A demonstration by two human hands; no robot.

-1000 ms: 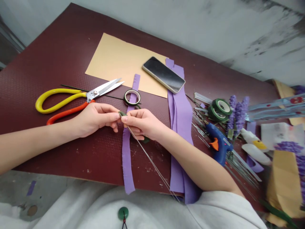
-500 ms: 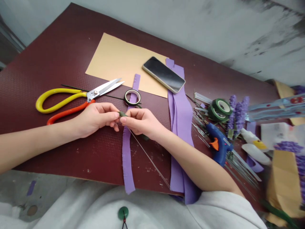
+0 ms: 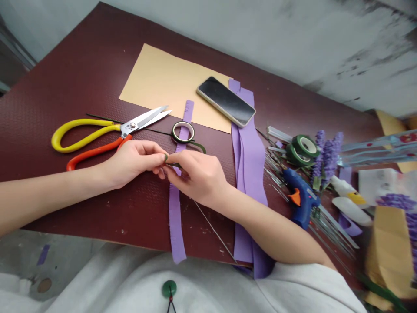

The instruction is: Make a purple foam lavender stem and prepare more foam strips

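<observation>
My left hand (image 3: 140,163) is closed in a pinch on the end of a thin metal wire (image 3: 215,232), where a bit of green floral tape (image 3: 166,157) shows at the fingertips. My right hand (image 3: 203,176) meets it there, thumb and index finger closed on the green tape strip. The wire runs from under the right hand down to the table's front edge. Behind the hands lies a small tape roll (image 3: 174,135) with a loose green tail. Below it a fringed purple paper strip (image 3: 177,226) passes under the hands.
Yellow-and-red-handled scissors (image 3: 133,125) lie left over a dark green stem. Tan card (image 3: 163,74) and a phone (image 3: 226,101) are at the back. Purple paper sheets (image 3: 249,165) lie right of the hands, then green tape rolls (image 3: 302,150), a blue glue gun (image 3: 304,198) and purple flowers (image 3: 325,152).
My right hand has turned over at the fingertips, its back now facing up. The tape's tail now curves out visibly beside the roll. The left hand keeps its pinch.
</observation>
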